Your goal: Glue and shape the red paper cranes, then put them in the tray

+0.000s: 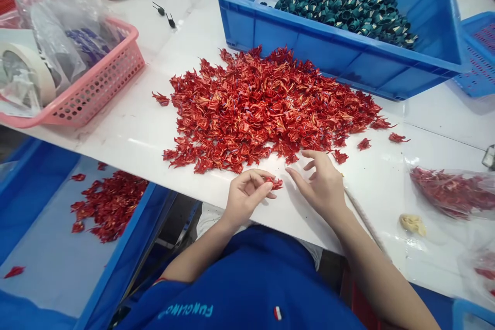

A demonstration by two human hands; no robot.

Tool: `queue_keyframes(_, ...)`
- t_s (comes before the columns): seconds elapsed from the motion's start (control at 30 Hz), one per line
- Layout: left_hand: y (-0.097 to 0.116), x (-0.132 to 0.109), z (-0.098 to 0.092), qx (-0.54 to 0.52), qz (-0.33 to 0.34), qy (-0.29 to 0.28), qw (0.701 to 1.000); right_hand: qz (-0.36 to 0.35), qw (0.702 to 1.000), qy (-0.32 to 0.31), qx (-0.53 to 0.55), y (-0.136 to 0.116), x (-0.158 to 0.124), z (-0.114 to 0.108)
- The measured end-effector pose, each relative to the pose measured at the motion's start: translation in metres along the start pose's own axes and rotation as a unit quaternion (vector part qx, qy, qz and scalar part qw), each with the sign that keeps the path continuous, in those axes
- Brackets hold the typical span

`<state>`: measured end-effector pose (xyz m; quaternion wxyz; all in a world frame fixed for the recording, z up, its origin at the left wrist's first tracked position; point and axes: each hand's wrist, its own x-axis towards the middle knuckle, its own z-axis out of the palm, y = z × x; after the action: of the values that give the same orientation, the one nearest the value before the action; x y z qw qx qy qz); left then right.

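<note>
Between the thumb and fingers of my left hand (pixel 249 193) is a small red flower-like piece (pixel 275 183), held just over the front edge of the white table. My right hand (pixel 319 183) is a little to the right, its thumb and fingers apart with nothing between them. Beyond both hands spreads a wide heap of red flower-like pieces (pixel 255 108), pointed and creased, with orange streaks. A few loose ones, such as a single red piece (pixel 340 157), lie near my right fingertips.
Behind the heap stands a blue crate (pixel 328 56) of dark green curled pieces (pixel 348 7). A pink basket (pixel 104 75) with bags and tape sits left. Lower left, a blue bin (pixel 119 263) holds more red pieces. At right lie a bag of red pieces (pixel 452 191) and a yellowish bundle (pixel 413 224).
</note>
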<state>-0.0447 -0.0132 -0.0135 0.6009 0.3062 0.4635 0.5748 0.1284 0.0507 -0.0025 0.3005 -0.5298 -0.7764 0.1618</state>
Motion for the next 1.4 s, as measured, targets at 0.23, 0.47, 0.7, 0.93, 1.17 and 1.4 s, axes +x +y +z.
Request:
queue_keyframes(0.23,0.009,0.003,0.002,-0.09,-0.076,0.021,0.993,0.073,0.988,-0.005,0.138,-0.001,0.003,0.009)
queue_keyframes(0.47,0.012,0.001,0.007,-0.049,-0.129,-0.035,0.99,0.248,0.823,-0.15,0.489,-0.015,-0.002,-0.02)
queue_keyframes(0.7,0.019,-0.005,0.018,0.01,-0.113,-0.055,0.992,0.252,0.838,-0.157,0.458,-0.026,-0.016,-0.019)
queue_keyframes(0.93,0.014,-0.006,0.019,-0.011,-0.164,-0.032,0.986,0.247,0.86,-0.039,0.445,-0.033,-0.032,-0.018)
queue_keyframes(1.17,0.01,-0.007,0.021,0.017,-0.108,-0.033,0.993,0.238,0.885,0.049,0.396,-0.042,-0.047,-0.008)
queue_keyframes(1.4,0.006,-0.009,0.02,0.151,0.054,-0.01,0.987,0.197,0.907,0.051,0.369,-0.042,-0.049,-0.005)
